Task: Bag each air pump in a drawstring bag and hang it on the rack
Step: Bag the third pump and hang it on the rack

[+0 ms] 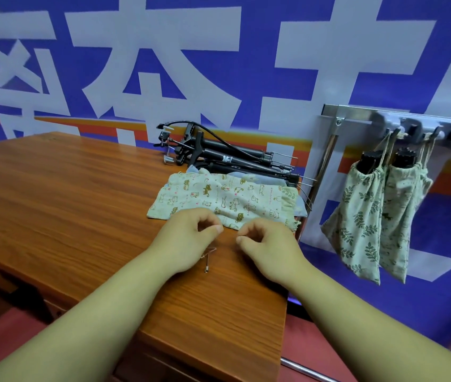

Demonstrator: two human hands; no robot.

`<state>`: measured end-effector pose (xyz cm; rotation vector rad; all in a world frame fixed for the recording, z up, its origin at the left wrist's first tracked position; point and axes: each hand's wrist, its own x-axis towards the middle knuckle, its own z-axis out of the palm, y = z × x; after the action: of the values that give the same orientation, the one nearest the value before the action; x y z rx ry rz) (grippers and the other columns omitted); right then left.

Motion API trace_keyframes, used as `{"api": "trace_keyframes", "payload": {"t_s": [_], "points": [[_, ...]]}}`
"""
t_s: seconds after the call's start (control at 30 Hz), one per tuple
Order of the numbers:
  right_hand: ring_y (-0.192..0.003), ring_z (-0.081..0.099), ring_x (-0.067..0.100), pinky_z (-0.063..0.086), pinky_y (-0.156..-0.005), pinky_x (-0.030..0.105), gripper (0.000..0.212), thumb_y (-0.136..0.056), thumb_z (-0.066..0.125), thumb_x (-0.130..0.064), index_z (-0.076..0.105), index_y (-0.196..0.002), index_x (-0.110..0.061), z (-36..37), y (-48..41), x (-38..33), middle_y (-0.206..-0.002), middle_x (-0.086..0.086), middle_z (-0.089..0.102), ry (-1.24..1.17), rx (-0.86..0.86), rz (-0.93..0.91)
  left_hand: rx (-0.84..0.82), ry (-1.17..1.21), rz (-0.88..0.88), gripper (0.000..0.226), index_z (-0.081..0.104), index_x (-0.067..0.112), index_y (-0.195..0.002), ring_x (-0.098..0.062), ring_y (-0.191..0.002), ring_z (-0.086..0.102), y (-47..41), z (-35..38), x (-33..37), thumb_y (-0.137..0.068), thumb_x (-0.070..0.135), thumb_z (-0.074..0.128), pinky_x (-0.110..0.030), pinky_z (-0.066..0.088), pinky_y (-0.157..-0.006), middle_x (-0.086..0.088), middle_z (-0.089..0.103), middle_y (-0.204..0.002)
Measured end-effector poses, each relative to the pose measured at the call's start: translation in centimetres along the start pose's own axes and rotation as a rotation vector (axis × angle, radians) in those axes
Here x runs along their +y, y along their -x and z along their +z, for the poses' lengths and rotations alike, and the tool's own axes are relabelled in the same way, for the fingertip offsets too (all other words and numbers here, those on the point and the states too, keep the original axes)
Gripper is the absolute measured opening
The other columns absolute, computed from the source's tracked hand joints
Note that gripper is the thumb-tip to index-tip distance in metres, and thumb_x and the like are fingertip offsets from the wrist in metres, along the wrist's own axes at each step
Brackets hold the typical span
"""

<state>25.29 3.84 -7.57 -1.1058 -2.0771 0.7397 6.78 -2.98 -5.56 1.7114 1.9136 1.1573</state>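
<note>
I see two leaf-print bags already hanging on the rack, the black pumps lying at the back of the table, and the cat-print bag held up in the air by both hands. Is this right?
Not quite. In the head view the cat-print bag lies flat on the table; the left hand and right hand are just in front of it, holding nothing. The two leaf-print bags on the rack and the black pumps are as you say.

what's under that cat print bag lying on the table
The cat print bag lies on more folded cloth: bluish fabric edges show along its far and right sides. How many bags are stacked there is hidden. Black air pumps lie behind it, not under it.
</note>
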Motion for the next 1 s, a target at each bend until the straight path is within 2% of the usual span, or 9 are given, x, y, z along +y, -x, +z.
{"api": "trace_keyframes", "payload": {"t_s": [0.07,0.13,0.23,0.37,0.57,0.67,0.73,0.87,1.0], "points": [[-0.076,0.07,0.021,0.057,-0.076,0.038,0.006,-0.085,0.072,-0.019,0.069,-0.082,-0.023,-0.6,-0.7,0.0,-0.079,0.003,0.075,-0.152,-0.005,0.1,0.015,0.015,0.012,0.01,0.071,0.034,-0.085,-0.003,-0.081,0.062,-0.8,-0.4,0.7,-0.094,0.032,0.066,-0.024,0.045,-0.071,0.014,0.069,-0.082],[-0.072,0.067,0.027,0.055,-0.07,0.037,0.006,-0.087,0.069,-0.01,0.069,-0.086,-0.015,-1.8,-1.6,-0.1,-0.078,0.007,0.074,-0.336,-0.018,0.209,0.013,0.007,0.031,0.01,0.07,0.032,-0.089,-0.003,-0.086,0.061,-1.9,-0.5,1.5,-0.096,0.032,0.064,-0.023,0.045,-0.073,0.013,0.069,-0.089],[-0.067,0.059,0.016,0.05,-0.059,0.023,0.01,-0.093,0.062,-0.002,0.068,-0.099,-0.008,-4.0,-3.1,-0.3,-0.079,0.007,0.068,-0.527,-0.056,0.283,0.011,0.015,0.075,0.01,0.071,0.03,-0.091,-0.004,-0.086,0.061,-3.9,-0.1,2.7,-0.097,0.033,0.063,-0.024,0.046,-0.074,0.012,0.068,-0.09],[-0.064,0.058,0.01,0.053,-0.061,0.02,0.017,-0.099,0.056,0.001,0.066,-0.111,-0.005,-6.1,-5.8,0.5,-0.079,0.007,0.066,-0.66,-0.144,0.288,-0.019,-0.005,0.113,0.012,0.069,0.032,-0.09,-0.008,-0.08,0.062,-7.4,0.5,3.3,-0.097,0.036,0.061,-0.029,0.05,-0.072,0.009,0.067,-0.084],[-0.06,0.052,0.013,0.047,-0.056,0.023,0.013,-0.101,0.055,-0.008,0.068,-0.097,-0.006,-7.5,-13.5,0.9,-0.068,0.004,0.058,-0.448,-0.187,0.272,0.034,-0.063,0.116,0.014,0.071,0.029,-0.092,-0.006,-0.085,0.062,-14.0,-0.4,2.7,-0.098,0.034,0.059,-0.025,0.045,-0.068,0.012,0.068,-0.088],[-0.05,0.043,0.008,0.035,-0.053,0.021,0.02,-0.101,0.057,-0.021,0.065,-0.083,-0.017,-7.1,-17.9,1.1,-0.054,-0.01,0.053,-0.176,-0.123,0.151,0.059,-0.093,0.099,0.015,0.07,0.029,-0.091,-0.006,-0.083,0.062,-16.8,0.0,1.3,-0.098,0.033,0.058,-0.027,0.047,-0.069,0.01,0.07,-0.086],[-0.045,0.045,-0.001,0.034,-0.049,0.014,0.022,-0.102,0.056,-0.028,0.066,-0.085,-0.019,-6.3,-20.2,1.5,-0.049,-0.018,0.053,0.014,-0.081,0.066,0.091,-0.076,0.088,0.014,0.071,0.03,-0.092,-0.002,-0.081,0.062,-18.0,0.7,0.0,-0.099,0.031,0.058,-0.025,0.047,-0.071,0.012,0.07,-0.084],[-0.065,0.041,0.017,0.033,-0.057,0.032,0.038,-0.108,0.037,-0.031,0.055,-0.086,-0.005,-4.5,-25.0,3.2,-0.074,0.003,0.049,0.331,0.026,-0.082,0.087,-0.058,0.066,0.019,0.072,0.034,-0.11,0.001,-0.088,0.061,-19.4,2.8,-3.2,-0.1,0.033,0.055,-0.018,0.045,-0.073,0.019,0.069,-0.096],[-0.069,0.036,0.024,0.03,-0.064,0.037,0.041,-0.105,0.037,-0.041,0.035,-0.073,-0.014,-3.3,-29.4,5.0,-0.072,0.002,0.039,0.437,0.125,-0.135,0.062,0.01,0.073,0.023,0.071,0.031,-0.116,0.0,-0.096,0.062,-19.6,3.7,-4.9,-0.101,0.033,0.054,-0.026,0.05,-0.086,0.018,0.07,-0.105]]}}
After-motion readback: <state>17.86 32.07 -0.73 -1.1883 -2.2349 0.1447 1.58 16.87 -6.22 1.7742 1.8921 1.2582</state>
